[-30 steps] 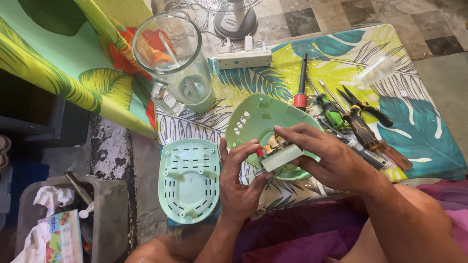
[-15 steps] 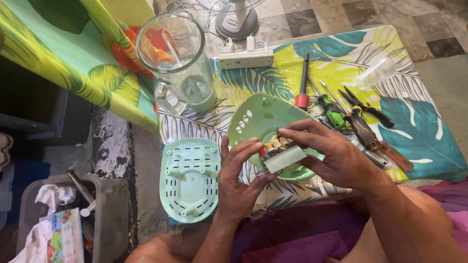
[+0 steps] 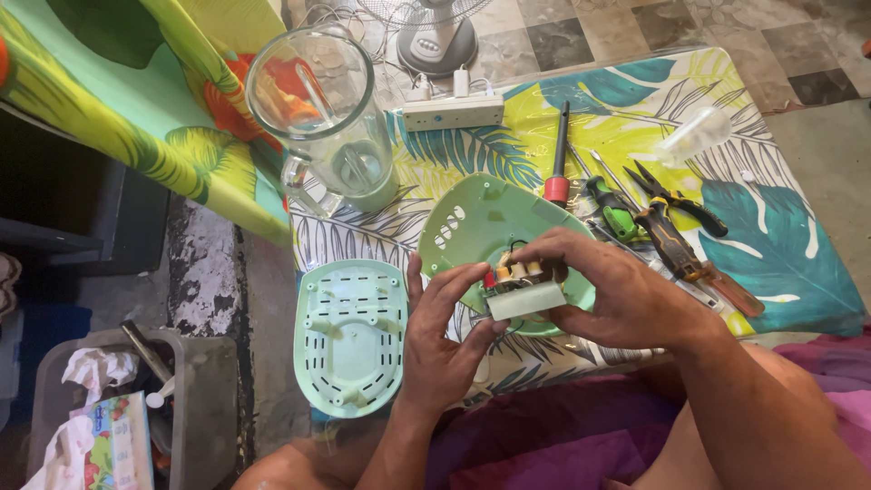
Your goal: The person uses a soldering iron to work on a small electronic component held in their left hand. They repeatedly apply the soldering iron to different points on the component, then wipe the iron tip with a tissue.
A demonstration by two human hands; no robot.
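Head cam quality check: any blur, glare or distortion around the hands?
Head view: even daylight, soft shadows; left hand and right hand sharp on the switch block; reflections on the glass blender jar; wide-angle bending at the frame edges; forearms at the bottom edge slightly soft.

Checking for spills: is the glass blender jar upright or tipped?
Upright. The blender jar stands on its base on the table, open mouth up; it looks empty.
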